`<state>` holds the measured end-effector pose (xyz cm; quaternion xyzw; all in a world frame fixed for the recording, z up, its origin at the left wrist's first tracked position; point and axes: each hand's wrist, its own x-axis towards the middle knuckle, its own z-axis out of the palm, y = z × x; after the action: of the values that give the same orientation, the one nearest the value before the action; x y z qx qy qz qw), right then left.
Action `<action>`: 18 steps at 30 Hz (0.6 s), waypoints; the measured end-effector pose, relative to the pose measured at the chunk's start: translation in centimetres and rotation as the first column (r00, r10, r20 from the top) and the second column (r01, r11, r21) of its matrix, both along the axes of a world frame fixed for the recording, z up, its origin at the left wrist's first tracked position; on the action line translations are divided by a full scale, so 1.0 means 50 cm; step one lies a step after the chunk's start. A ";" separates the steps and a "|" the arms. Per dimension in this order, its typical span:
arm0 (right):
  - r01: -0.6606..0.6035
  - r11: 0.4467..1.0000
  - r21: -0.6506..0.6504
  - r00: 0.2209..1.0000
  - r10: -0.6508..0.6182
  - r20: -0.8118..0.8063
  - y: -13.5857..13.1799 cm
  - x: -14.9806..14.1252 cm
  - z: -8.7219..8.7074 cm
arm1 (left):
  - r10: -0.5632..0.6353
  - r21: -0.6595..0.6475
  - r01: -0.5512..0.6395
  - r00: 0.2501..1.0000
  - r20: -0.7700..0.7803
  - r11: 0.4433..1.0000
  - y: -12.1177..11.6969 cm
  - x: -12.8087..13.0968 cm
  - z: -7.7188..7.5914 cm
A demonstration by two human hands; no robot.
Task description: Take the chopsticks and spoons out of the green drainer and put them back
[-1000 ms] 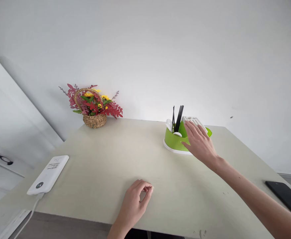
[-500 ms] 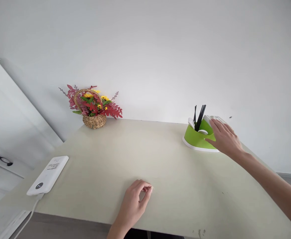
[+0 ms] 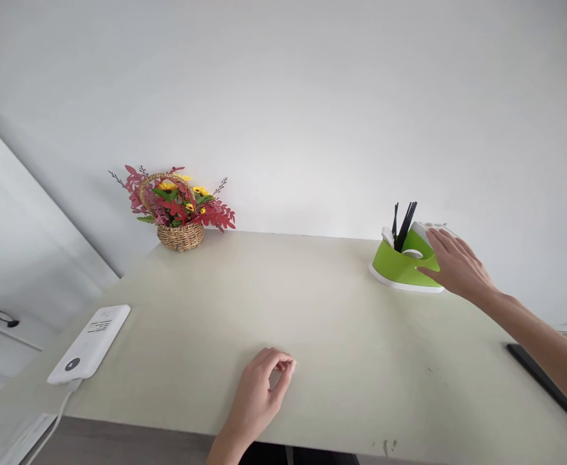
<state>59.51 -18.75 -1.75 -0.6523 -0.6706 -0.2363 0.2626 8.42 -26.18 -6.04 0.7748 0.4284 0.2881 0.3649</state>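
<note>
Presently, the green holder [image 3: 394, 266] stands near the back edge of the table [image 3: 312, 310], on the right side. Black sticks [image 3: 406, 226] rise from it, leaning a little, and white pieces [image 3: 412, 254] rest beside them. The right hand [image 3: 460, 268] lies against the right part of this holder, with its fingers over the white top [image 3: 422, 227] and its thumb at the green front. This hand is open wide — how firmly it presses, I cannot tell.

The left hand [image 3: 259, 387] rests at the near edge; its fingertips are narrowly closed towards the thumb, and I see nothing between them. At the back left there is a wicker basket [image 3: 181, 237] with red leaves and yellow flowers [image 3: 171, 187]. Nearer, on the left, lies a white power bank [image 3: 90, 345] with its cable [image 3: 61, 413] connected. A black phone [image 3: 549, 384] is at the right edge — partly hidden by the right forearm.
</note>
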 end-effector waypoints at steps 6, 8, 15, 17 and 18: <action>0.056 0.996 0.071 0.998 -0.055 -0.009 -0.097 -0.137 -0.023 | 0.008 -0.036 -0.008 1.000 -0.009 0.999 0.000 0.001 0.003; 0.013 0.999 0.042 1.000 -0.012 -0.027 -0.132 -0.185 -0.058 | 0.010 -0.031 -0.010 1.000 -0.009 0.999 0.000 0.001 0.005; -0.106 0.958 -0.268 0.975 0.048 -0.215 -0.188 -0.283 -0.219 | 0.010 0.019 -0.010 1.000 -0.020 1.000 0.002 0.001 0.002; -0.086 0.927 -0.364 0.965 -0.014 -0.261 -0.190 -0.302 -0.237 | 0.009 0.029 -0.008 1.000 -0.020 1.000 0.002 0.001 0.002; -0.070 0.911 -0.406 0.962 -0.046 -0.269 -0.190 -0.310 -0.240 | 0.006 0.038 -0.005 1.000 -0.020 0.999 0.002 0.001 0.002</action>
<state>44.02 -28.24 -13.73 -0.7149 -0.6668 0.0040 0.2105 8.48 -26.09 -5.92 0.7831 0.4287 0.2895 0.3452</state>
